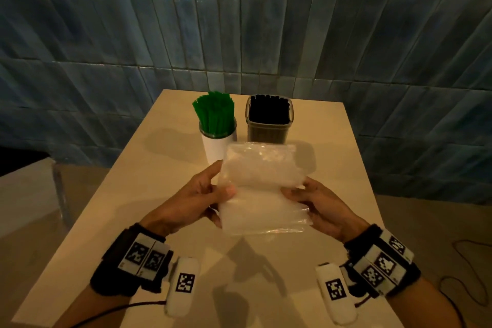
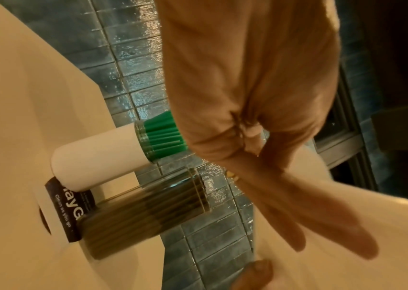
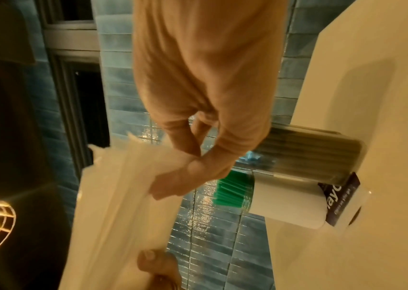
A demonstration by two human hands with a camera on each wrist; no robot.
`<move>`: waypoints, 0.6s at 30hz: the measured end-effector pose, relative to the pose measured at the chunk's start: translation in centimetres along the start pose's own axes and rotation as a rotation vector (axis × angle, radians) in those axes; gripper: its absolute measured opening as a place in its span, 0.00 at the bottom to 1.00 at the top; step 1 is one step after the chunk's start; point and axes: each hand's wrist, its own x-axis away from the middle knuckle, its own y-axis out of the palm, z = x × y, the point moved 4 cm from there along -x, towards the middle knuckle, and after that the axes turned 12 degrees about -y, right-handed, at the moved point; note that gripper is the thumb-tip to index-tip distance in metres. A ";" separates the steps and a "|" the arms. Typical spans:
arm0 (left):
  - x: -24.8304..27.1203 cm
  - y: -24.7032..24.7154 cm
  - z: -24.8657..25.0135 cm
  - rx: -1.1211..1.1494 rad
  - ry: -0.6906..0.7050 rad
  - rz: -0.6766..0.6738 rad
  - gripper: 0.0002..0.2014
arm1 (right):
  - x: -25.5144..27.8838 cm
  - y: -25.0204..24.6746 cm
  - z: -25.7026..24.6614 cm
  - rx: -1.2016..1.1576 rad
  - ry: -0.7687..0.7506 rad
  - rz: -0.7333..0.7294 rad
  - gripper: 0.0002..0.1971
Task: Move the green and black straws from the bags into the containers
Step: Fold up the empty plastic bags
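Note:
Both hands hold up a stack of clear plastic bags (image 1: 263, 189) above the table, with no straws visible inside. My left hand (image 1: 210, 194) grips the stack's left edge, thumb on the front face and fingers (image 2: 322, 225) behind. My right hand (image 1: 300, 196) pinches the right edge (image 3: 173, 176). Behind the bags, green straws (image 1: 214, 112) fan out of a round white container (image 1: 215, 146). To its right, black straws (image 1: 269, 112) fill a clear square container (image 1: 269, 130).
The cream table (image 1: 159, 194) ends at a blue tiled wall (image 1: 239, 21) close behind the containers. A white roll with a dark label (image 2: 68, 206) lies behind the containers in the wrist views. A lower pale surface (image 1: 26, 186) stands to the left.

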 end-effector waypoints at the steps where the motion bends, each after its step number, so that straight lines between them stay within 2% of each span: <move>1: 0.1 -0.1 0.0 0.030 0.006 0.001 0.16 | -0.1 0.4 0.0 0.011 -0.012 0.002 0.13; 3: 0.4 -0.6 -0.2 0.107 -0.024 -0.009 0.12 | -0.2 1.0 -0.1 0.076 -0.079 0.034 0.14; 5: 0.8 -1.4 -0.6 0.226 -0.077 -0.051 0.09 | -0.6 1.4 -0.6 0.176 -0.226 0.076 0.19; 6: 1.0 -2.0 -0.8 0.326 -0.089 -0.089 0.13 | -0.6 1.5 -0.9 0.249 -0.323 0.100 0.20; 8: 1.1 -3.0 -1.4 0.464 -0.123 -0.087 0.31 | -0.6 1.7 -1.1 0.391 -0.502 0.148 0.27; 9: 1.1 -3.1 -1.8 0.445 -0.169 -0.046 0.33 | -0.5 2.0 -0.9 0.439 -0.567 0.166 0.32; 12: 1.0 -2.4 -3.0 0.121 -0.239 0.048 0.27 | -0.2 3.2 0.2 0.543 -0.690 0.150 0.36; 15: 0.8 -3.1 -3.5 -0.055 -0.160 0.186 0.24 | 0.1 4.3 1.3 0.606 -0.639 0.122 0.28; 18: 1.2 -4.5 -3.3 -0.205 -0.043 0.313 0.19 | 0.7 5.0 2.0 0.377 -0.454 0.021 0.19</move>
